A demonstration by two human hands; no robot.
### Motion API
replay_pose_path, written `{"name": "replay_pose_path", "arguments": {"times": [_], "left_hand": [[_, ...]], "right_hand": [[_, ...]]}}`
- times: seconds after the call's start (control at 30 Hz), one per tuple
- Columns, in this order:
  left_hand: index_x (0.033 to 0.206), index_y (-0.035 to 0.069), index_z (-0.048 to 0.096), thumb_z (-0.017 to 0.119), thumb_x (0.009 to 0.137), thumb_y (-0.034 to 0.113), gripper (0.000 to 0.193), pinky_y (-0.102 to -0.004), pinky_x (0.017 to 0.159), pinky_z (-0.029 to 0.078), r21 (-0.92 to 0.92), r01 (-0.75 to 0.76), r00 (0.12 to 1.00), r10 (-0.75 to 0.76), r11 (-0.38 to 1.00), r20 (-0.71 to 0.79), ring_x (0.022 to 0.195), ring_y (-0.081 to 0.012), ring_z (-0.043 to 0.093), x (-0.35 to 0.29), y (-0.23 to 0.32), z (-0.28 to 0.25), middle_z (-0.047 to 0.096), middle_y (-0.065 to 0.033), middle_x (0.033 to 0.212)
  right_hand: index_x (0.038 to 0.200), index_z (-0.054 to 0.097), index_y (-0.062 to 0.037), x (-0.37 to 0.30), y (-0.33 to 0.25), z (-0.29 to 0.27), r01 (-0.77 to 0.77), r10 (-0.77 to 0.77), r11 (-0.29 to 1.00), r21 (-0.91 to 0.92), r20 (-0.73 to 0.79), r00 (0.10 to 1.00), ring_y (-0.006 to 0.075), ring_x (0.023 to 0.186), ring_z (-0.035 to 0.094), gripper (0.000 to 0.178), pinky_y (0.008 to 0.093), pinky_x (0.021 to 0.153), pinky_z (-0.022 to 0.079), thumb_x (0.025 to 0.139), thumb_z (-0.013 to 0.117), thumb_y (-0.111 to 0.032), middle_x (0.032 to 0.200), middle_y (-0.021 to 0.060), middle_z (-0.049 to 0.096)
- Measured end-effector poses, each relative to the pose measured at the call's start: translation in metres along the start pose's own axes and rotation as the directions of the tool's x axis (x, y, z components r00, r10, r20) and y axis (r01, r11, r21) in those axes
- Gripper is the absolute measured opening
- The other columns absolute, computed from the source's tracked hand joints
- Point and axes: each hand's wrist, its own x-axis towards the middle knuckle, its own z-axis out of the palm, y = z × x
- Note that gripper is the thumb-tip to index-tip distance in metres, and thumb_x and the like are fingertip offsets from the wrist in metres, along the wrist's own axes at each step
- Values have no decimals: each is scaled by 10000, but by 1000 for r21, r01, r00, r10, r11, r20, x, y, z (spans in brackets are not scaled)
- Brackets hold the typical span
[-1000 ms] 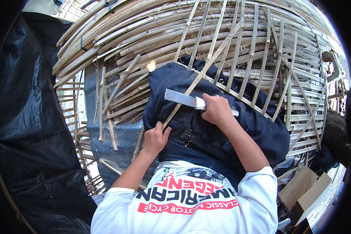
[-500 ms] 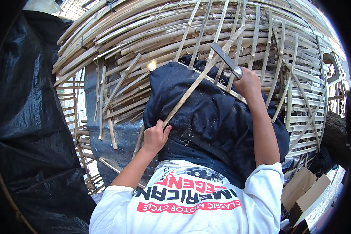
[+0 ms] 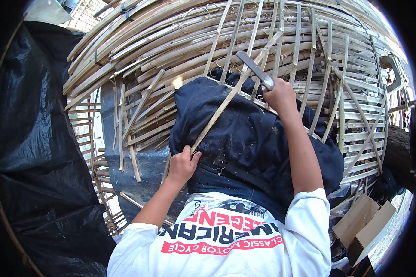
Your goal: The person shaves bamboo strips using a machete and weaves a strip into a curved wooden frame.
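Note:
Low over my lap, my left hand (image 3: 181,165) is closed round the near end of a long bamboo strip (image 3: 220,112). The strip slants up and away to the right across the dark cloth (image 3: 194,101) on my legs. In my right hand (image 3: 281,96) is a knife (image 3: 254,67) with a broad grey blade, its handle hidden in my fist. The blade points to the far left and overlaps the strip's upper part; whether they touch I cannot tell. A lattice of thin bamboo slats (image 3: 295,60) spreads out just beyond my knees.
Stacked split bamboo (image 3: 125,44) lies at the far left. Several loose strips (image 3: 144,104) rest over a dark sheet (image 3: 145,168) left of my legs. A black tarpaulin (image 3: 41,138) hangs at the left. An open cardboard box (image 3: 358,217) stands at the lower right, below a log (image 3: 399,147).
My right hand has moved left with the knife, bringing the blade across the bamboo strip in view. My left hand has stayed almost in place, still gripping the strip.

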Motion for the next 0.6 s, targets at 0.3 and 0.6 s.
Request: {"name": "replay_pose_path", "arguments": {"times": [0.3, 0.6], "left_hand": [[836, -1, 519, 576, 918, 429, 441, -479, 512, 481, 13, 4, 1000, -5, 1000, 19, 605, -427, 616, 2, -5, -3, 582, -229, 602], [817, -3, 540, 604, 899, 436, 451, -466, 507, 485, -39, -16, 1000, 17, 999, 17, 609, -417, 624, 4, -10, -4, 587, -229, 604]], "right_hand": [[867, 540, 24, 0, 30, -18, -19, 40, 952, 307, -62, 997, 386, 696, 627, 259, 446, 671, 488, 745, 635, -184, 731, 203, 617], [912, 547, -28, -34, 4, -48, -111, -13, 595, 796, 148, 989, 70, 469, 529, 252, 243, 382, 411, 931, 632, -264, 628, 5, 537]]}}
